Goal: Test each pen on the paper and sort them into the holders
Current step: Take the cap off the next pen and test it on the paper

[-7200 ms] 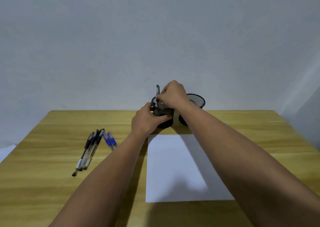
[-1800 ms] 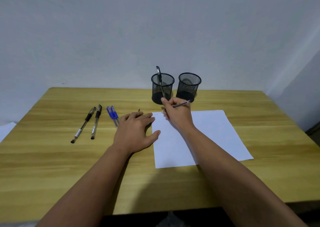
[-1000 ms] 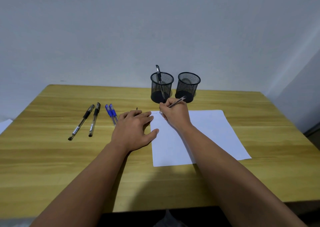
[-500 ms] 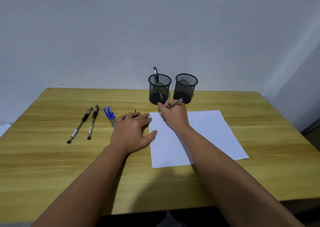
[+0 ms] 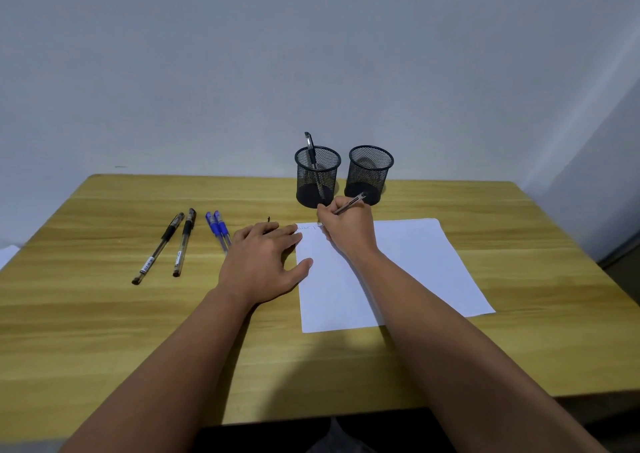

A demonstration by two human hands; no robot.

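I see the two mesh holders [image 5: 317, 175] [image 5: 370, 173] close together at the back of the tabletop [image 5: 519, 231], with only a narrow gap between them, and a pen [image 5: 311, 156] sticking up from the left one. My right hand [image 5: 346, 231] sits just in front of them. My left hand [image 5: 266, 262] lies beside the paper [image 5: 415, 265], and four pens [image 5: 180, 241] lie further left. The tabletop's right side and near edge are bare.

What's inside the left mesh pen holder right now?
One black-capped pen stands in the left holder, leaning, its top above the rim. Nothing else shows through the mesh; the right hand covers the base's front edge.
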